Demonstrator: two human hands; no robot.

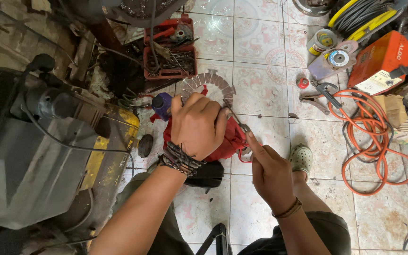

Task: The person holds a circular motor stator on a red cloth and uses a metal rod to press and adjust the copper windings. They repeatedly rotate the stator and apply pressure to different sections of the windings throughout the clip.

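My left hand [198,125] clamps the red grinder [227,139] (flap disc [212,85] up); right hand [271,172], fingers loose, steadies the thin tool [237,120]; next needs firm turning

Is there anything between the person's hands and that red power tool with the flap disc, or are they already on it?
Nothing visible stands between them. The left hand lies on top of the red power tool, just behind its flap disc. The right hand reaches the tool's right side with the index finger stretched out. How the fingers grip underneath is hidden.
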